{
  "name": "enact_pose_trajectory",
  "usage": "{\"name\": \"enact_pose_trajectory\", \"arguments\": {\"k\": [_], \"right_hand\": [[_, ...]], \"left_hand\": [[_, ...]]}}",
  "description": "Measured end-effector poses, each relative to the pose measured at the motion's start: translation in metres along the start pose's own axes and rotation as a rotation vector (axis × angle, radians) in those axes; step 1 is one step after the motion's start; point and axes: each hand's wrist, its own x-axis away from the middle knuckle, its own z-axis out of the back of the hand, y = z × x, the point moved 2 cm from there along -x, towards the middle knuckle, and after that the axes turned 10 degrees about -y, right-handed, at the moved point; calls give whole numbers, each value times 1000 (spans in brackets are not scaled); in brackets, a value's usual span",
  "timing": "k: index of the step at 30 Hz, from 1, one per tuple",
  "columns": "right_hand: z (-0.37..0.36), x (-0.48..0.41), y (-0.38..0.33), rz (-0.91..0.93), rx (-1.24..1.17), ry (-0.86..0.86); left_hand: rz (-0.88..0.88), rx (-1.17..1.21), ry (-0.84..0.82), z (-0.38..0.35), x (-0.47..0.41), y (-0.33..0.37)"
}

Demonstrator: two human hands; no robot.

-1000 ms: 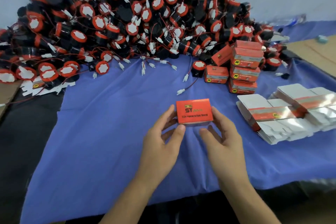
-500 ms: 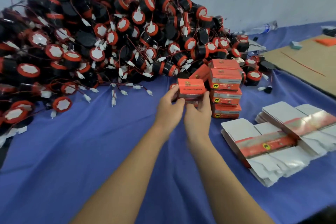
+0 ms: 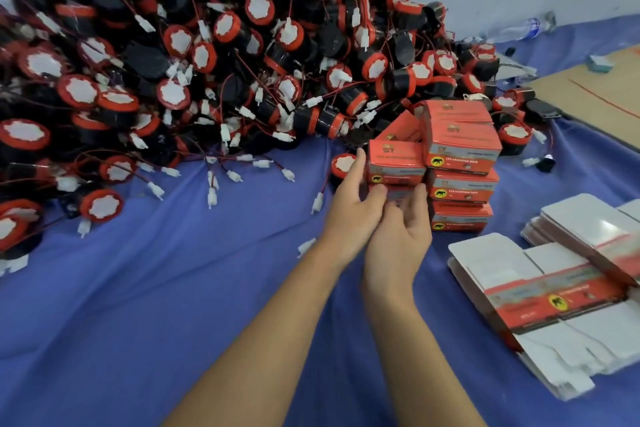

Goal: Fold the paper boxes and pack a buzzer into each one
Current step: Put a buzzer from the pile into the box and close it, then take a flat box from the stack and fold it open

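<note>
A closed orange paper box [image 3: 396,159] sits on top of another orange box, right against a stack of packed boxes [image 3: 462,163]. My left hand [image 3: 353,208] holds its left side, fingers up along the edge and thumb at the lower front. My right hand [image 3: 398,236] is just below, its straight fingertips touching the front of the lower box. A big heap of black-and-red buzzers [image 3: 207,62] with red wires and white plugs fills the back left. Flat unfolded box blanks [image 3: 554,288] lie at the right.
A blue cloth [image 3: 156,288] covers the table. A sheet of brown cardboard [image 3: 606,97] with a small teal item [image 3: 601,62] lies at the far right. A plastic bottle [image 3: 519,29] lies by the wall. Loose buzzers ring the box stack.
Both hands carried the orange box away from me and set it beside the stack, on another box. The view tilted down and closer to the stack.
</note>
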Motion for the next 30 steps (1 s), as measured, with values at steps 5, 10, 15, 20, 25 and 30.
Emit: {"name": "enact_pose_trajectory", "arguments": {"k": [5,10,15,20,25,30], "right_hand": [[44,55,-42,80,27,-6],[111,79,-83,137,523,-61],[165,83,-108,102,1082,-81],[186,81,-96,-7,1314,-186],[195,82,-99,13,1256,-116],[198,80,-103,-49,1211,-126]], "left_hand": [[-96,-17,279,-41,77,12],[-34,29,125,-90,119,18],[46,-159,93,-130,142,15],[229,-305,63,-144,152,-5],[261,-101,114,-149,148,-14],[322,-9,126,-150,146,-19]]}}
